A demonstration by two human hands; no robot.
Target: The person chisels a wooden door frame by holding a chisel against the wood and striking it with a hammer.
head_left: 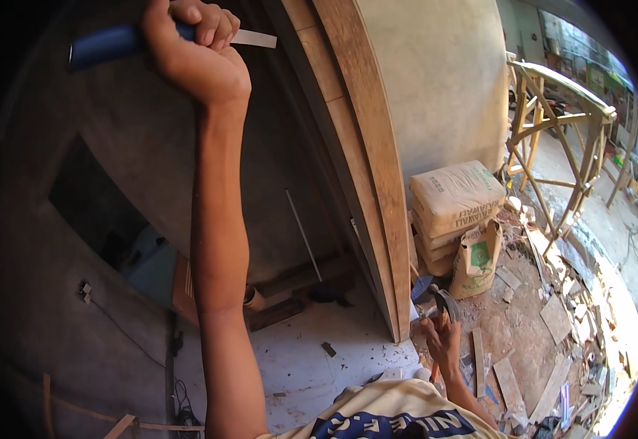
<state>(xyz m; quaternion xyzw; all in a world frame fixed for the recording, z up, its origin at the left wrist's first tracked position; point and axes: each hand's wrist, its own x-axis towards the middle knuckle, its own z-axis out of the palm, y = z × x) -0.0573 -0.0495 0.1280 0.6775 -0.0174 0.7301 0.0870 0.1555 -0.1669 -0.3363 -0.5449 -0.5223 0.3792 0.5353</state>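
Note:
My left hand [187,51] is raised high at the top left, its fingers wrapped around a chisel [107,48]. The chisel's thick blue handle sticks out to the left of the fist, and its flat pale blade points right, toward the wooden door frame [370,95]. Low on the right, my right hand [445,344] is closed around a claw hammer [447,304]. The dark hammer head stands above the fist, and a bit of orange handle shows below it. Part of that grip is hidden by the fingers.
Stacked cement bags [456,194] and an opened bag [476,260] stand by the plastered wall [436,80]. Wood scraps and rubble [553,322] litter the ground at right, below a wooden trestle [564,117]. Past the frame, a thin rod [303,234] leans inside the dim room.

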